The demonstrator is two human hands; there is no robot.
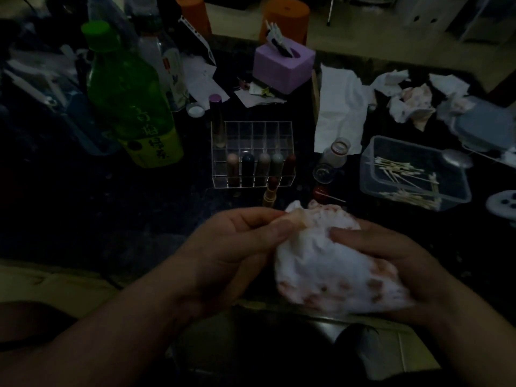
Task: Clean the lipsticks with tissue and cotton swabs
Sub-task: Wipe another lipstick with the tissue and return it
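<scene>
Wiping step: fingers of the left hand [237, 247] pinch a corner of the stained tissue [329, 272], those of the right hand [391, 263] curl round its bulk, at the near edge of the worktop [156, 216]; whether a lipstick lies inside cannot be told; next, probably, fetch the loose lipstick [271, 191] before the organiser [251, 132].

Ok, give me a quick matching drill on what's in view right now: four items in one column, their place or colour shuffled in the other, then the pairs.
Column one:
1. stained tissue
2. cotton swabs
3. lipsticks
4. tissue box

Column two:
A. purple, behind the clear organiser
B. held by the left hand and right hand
C. lying in the clear tub on the right
D. standing in the front row of that organiser

Pairs: 1-B, 2-C, 3-D, 4-A.
</scene>
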